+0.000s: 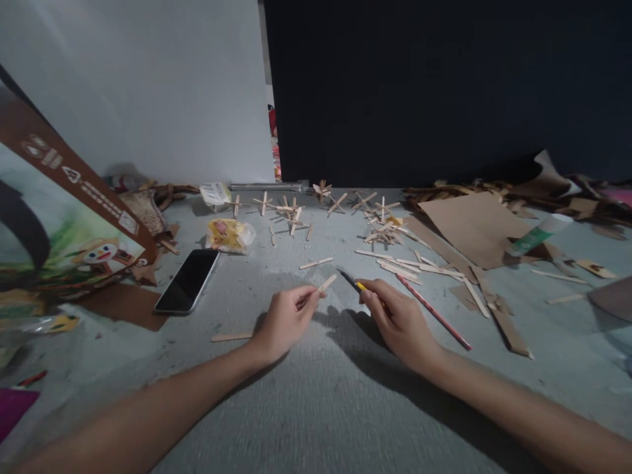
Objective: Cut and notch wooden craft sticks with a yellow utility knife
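The left hand [289,319] pinches a pale, flat wooden stick [327,284] over the grey tabletop [276,428]; the right hand [401,324] grips a slim black-and-yellow knife [351,282], blade near the stick's free end; a slip could nick the left hand; a loose pinch could let the stick twist.

Left forearm [168,408] and right forearm [523,405] bare, slanting inward from table's [306,428] near side toward far edge. Left hand [289,322]: thumb and index finger pinched, other fingers curled under, tips angled toward far edge and rightward. Right hand [399,319]: thumb and index finger pressed together in closed grip, knuckles bent, tips aimed leftward. Hands level with each other, apart. Contact with table hard to tell.
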Action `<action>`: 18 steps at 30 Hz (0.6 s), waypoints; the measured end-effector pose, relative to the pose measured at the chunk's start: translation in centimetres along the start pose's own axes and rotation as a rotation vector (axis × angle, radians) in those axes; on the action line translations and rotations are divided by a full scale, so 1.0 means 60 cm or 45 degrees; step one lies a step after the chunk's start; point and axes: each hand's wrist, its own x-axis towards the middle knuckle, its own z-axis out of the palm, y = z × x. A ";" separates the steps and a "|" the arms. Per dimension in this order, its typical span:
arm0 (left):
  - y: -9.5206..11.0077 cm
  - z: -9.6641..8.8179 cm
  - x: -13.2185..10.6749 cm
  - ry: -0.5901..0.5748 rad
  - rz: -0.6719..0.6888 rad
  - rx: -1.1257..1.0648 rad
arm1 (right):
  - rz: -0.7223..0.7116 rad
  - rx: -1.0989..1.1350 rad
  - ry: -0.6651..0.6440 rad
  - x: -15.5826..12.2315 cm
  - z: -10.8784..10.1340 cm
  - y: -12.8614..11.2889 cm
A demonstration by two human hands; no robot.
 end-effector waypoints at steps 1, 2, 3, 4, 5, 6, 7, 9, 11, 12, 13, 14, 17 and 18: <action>0.001 0.001 -0.002 -0.009 0.015 0.034 | -0.002 -0.009 -0.029 -0.001 0.000 -0.002; 0.001 0.001 -0.004 -0.013 0.025 0.079 | -0.003 -0.014 -0.058 -0.003 -0.001 -0.003; 0.001 0.001 -0.006 -0.008 0.037 0.129 | -0.001 -0.014 -0.084 -0.005 -0.001 -0.004; 0.000 0.001 -0.007 0.017 0.059 0.183 | 0.003 -0.012 -0.104 -0.007 0.000 -0.005; -0.001 0.000 -0.007 0.054 0.093 0.242 | 0.009 -0.011 -0.123 -0.009 0.000 -0.007; -0.004 -0.002 -0.006 0.103 0.136 0.305 | 0.006 -0.017 -0.147 -0.012 0.000 -0.008; -0.006 -0.003 -0.005 0.151 0.184 0.371 | -0.011 -0.038 -0.176 -0.015 0.000 -0.011; -0.011 -0.006 0.000 0.205 0.272 0.489 | -0.071 -0.142 -0.243 -0.020 -0.001 -0.017; -0.016 -0.008 0.005 0.197 0.312 0.578 | -0.096 -0.295 -0.305 -0.023 -0.002 -0.025; -0.018 -0.009 0.007 0.188 0.314 0.607 | -0.083 -0.368 -0.320 -0.025 -0.002 -0.029; -0.020 -0.009 0.008 0.183 0.308 0.629 | -0.057 -0.424 -0.326 -0.026 -0.002 -0.033; -0.021 -0.009 0.010 0.182 0.298 0.642 | -0.033 -0.462 -0.327 -0.027 -0.002 -0.036; -0.024 -0.007 0.011 0.199 0.273 0.639 | -0.028 -0.490 -0.317 -0.029 0.000 -0.040; -0.023 -0.007 0.011 0.206 0.268 0.633 | -0.045 -0.479 -0.317 -0.030 0.001 -0.039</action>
